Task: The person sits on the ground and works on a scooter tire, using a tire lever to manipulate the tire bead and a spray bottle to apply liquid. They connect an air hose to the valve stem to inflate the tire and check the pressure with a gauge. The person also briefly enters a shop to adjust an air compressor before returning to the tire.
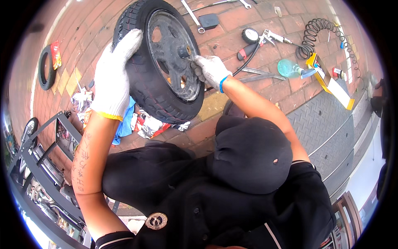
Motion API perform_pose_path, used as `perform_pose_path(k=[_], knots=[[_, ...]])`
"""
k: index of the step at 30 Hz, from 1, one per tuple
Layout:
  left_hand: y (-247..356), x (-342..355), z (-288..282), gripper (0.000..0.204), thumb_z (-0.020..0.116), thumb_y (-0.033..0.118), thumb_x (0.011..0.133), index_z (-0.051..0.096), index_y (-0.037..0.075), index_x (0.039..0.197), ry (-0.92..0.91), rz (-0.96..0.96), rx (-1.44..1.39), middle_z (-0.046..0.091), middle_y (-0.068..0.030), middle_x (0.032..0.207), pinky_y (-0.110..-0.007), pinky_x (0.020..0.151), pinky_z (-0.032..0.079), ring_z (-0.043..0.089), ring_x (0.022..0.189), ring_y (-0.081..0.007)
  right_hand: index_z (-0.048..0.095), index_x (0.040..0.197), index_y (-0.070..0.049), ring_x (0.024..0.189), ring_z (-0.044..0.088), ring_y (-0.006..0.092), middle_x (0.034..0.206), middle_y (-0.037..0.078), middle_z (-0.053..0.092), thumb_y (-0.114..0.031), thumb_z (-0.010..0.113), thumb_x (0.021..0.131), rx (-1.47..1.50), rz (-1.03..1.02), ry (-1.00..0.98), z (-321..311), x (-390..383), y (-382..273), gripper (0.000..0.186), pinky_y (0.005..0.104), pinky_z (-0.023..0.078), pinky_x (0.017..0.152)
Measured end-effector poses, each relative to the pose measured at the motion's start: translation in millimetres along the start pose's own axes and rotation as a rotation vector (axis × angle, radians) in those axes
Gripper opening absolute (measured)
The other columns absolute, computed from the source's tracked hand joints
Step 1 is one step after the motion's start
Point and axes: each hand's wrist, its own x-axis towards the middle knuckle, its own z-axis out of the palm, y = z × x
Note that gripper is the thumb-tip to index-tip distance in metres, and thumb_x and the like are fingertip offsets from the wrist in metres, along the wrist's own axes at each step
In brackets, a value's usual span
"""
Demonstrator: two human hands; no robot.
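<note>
A black-rimmed wheel [168,62] with a thick black tyre [151,93] stands tilted in front of my knees. My left hand [118,70], in a white glove with a yellow cuff, grips the tyre's left side, its fingers laid over the tread. My right hand [211,70], in a white glove with a blue cuff, is at the right side of the rim, just beside the hub [184,51]. Its fingers are curled together there. Whatever they may pinch is too small to make out. The wheel's far side is hidden.
A ring spanner [192,15] and a black block [209,21] lie beyond the wheel. To the right are a pressure gauge [250,35], a coiled hose [306,45], metal levers [263,76] and a yellow box [331,85]. A smaller tyre [47,68] and a metal frame [39,166] are left.
</note>
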Motion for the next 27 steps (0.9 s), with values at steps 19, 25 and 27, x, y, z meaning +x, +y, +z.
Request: perform_pose_path(k=[19, 25, 27], knots=[[0.1, 0.2, 0.2, 0.040, 0.063, 0.025, 0.102, 0.071, -0.002, 0.130, -0.004, 0.068, 0.129, 0.071, -0.0121, 0.132, -0.033, 0.109, 0.045, 0.064, 0.123, -0.0202, 0.069, 0.094, -0.002, 0.066, 0.069, 0.0247, 0.075, 0.013, 0.070, -0.029, 0.064, 0.099, 0.097, -0.076, 0.034, -9.4, 32.2, 32.3, 0.027, 0.0379, 0.053, 0.059], [5.6, -4.3, 6.7, 0.040, 0.066, 0.026, 0.101, 0.070, -0.002, 0.129, 0.019, 0.032, 0.080, 0.073, -0.0109, 0.128, -0.032, 0.108, 0.045, 0.065, 0.120, -0.0182, 0.070, 0.098, -0.002, 0.082, 0.074, 0.0385, 0.083, 0.026, 0.070, -0.030, 0.060, 0.101, -0.942, -0.795, 0.355, -1.5, -10.4, 14.0, 0.030, 0.0458, 0.057, 0.077], [4.3, -2.9, 6.1, 0.040, 0.067, 0.026, 0.100, 0.070, -0.002, 0.129, 0.005, 0.048, 0.085, 0.073, -0.0105, 0.127, -0.032, 0.107, 0.045, 0.065, 0.119, -0.0177, 0.069, 0.096, -0.003, 0.073, 0.072, 0.0336, 0.077, 0.020, 0.069, -0.030, 0.059, 0.102, -0.574, -0.504, 0.218, 2.1, 2.4, 13.5, 0.030, 0.0427, 0.056, 0.068]])
